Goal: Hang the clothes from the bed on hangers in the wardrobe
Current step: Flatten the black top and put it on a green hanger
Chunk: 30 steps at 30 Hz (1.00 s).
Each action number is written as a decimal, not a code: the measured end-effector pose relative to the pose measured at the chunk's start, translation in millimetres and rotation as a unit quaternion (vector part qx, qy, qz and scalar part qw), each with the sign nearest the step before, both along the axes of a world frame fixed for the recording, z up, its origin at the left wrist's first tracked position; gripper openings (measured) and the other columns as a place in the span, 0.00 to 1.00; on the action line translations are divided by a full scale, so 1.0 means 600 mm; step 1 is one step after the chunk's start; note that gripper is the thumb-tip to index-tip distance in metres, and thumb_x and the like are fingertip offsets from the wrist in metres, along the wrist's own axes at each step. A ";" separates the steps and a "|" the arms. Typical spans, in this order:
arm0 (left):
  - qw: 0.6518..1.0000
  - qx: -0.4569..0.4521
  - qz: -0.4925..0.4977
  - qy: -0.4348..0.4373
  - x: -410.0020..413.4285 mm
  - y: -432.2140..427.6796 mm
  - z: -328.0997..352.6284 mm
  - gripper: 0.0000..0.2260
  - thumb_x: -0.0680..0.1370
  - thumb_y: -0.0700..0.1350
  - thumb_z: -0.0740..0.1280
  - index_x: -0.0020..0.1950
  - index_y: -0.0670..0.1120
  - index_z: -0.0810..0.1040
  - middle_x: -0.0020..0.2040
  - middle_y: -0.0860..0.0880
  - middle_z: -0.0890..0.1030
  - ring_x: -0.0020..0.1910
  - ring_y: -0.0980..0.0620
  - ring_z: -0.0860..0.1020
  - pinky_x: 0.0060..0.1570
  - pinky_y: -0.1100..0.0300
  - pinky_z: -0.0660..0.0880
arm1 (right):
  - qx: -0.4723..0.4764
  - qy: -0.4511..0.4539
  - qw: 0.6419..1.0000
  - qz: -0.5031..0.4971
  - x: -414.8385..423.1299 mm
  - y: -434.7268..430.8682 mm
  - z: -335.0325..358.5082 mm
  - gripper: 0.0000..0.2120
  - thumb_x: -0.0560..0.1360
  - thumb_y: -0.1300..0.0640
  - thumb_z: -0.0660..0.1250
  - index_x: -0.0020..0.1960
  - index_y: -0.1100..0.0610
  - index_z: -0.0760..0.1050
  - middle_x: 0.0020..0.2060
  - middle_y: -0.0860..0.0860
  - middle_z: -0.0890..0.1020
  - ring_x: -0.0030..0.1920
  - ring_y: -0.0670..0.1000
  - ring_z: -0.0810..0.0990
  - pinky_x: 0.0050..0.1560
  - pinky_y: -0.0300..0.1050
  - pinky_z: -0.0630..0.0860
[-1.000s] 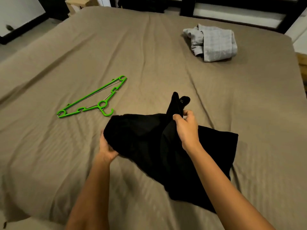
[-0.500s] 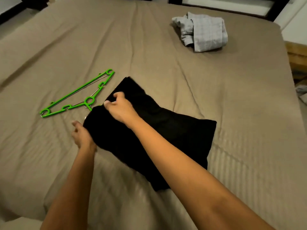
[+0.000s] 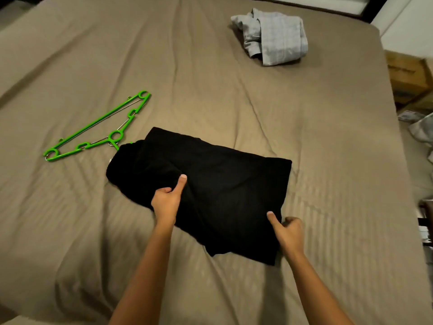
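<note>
Head view: brown bed (image 3: 187, 78) fills the frame, sheet wrinkled, faint stripe pattern nearer the camera. Black garment (image 3: 222, 184) lies folded flat on the bed, roughly centre, long side running from far left to near right, with a bunched lump at its left end. Left hand (image 3: 166, 202) is on the garment's near-left edge: thumb (image 3: 181, 184) laid on top of the fabric pointing away, fingers curled under the edge and mostly hidden, so it grips the cloth. Right hand (image 3: 290, 233) is at the near-right edge, just beside the near corner: thumb (image 3: 273, 219) pressed on top of the fabric, fingers curled in at the edge, pinching it; fingertips not visible. Both forearms come in from the bottom of the frame, bare, well apart. The garment's body is flat on the sheet, and whether the held edges are raised off it cannot be told. Green hanger (image 3: 98, 129) lies flat on the bed left of the garment, thin metal bar along it, hook end right at the garment's far-left corner; touching or not, can't tell. Grey checked garment (image 3: 276, 36) sits crumpled in a heap at the far right of the bed, well apart from the black one. Cardboard box (image 3: 407, 76) stands off the bed's right side, with blurry clutter below it along that edge.
</note>
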<state>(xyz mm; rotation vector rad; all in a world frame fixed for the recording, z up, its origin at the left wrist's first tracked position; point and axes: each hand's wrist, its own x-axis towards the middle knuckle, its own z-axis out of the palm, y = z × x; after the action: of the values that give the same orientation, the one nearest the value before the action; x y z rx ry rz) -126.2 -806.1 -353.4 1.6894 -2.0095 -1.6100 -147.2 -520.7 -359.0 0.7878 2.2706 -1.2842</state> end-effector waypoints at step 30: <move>0.928 0.192 0.270 0.168 0.030 0.278 -0.015 0.33 0.71 0.61 0.70 0.69 0.43 0.68 0.57 0.50 0.74 0.52 0.48 0.76 0.53 0.55 0.74 | 0.008 -0.025 1.000 -0.005 0.109 0.278 0.034 0.36 0.67 0.55 0.77 0.67 0.65 0.63 0.58 0.58 0.74 0.60 0.61 0.75 0.55 0.48 0.73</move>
<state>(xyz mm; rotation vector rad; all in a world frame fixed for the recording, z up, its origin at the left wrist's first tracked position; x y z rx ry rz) -108.1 -639.5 -362.5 1.7095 -0.9963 -1.9689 -82.1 -353.8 -338.4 0.8286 2.2434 -1.2386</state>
